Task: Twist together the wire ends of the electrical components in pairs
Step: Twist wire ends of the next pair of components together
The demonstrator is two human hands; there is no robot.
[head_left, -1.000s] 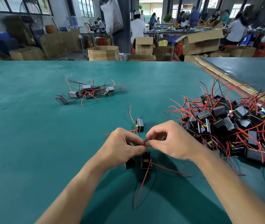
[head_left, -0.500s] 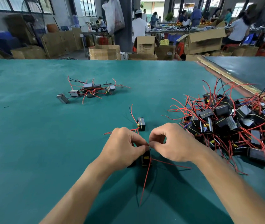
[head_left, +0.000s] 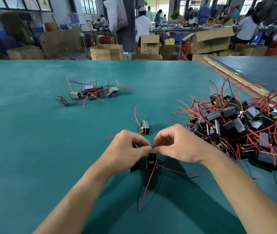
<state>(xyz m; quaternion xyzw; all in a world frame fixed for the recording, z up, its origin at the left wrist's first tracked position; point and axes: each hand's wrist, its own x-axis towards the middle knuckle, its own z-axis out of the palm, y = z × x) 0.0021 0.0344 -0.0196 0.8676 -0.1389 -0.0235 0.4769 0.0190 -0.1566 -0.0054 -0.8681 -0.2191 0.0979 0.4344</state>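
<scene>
My left hand and my right hand meet fingertip to fingertip above the green table, both pinching thin wire ends between thumb and forefinger. Just below the fingertips hangs a black component with a yellow label and long red and black leads trailing toward me. A second black component peeks out under my left hand. A third black component with red leads lies on the table just beyond my hands.
A big heap of black components with red wires covers the table at the right. A small cluster of components lies at the far left-centre. Cardboard boxes and several people stand beyond the table's far edge.
My hands have stayed together over the same spot, fingers shifting slightly on the wire ends. The hanging component's red lead has swung a little.
</scene>
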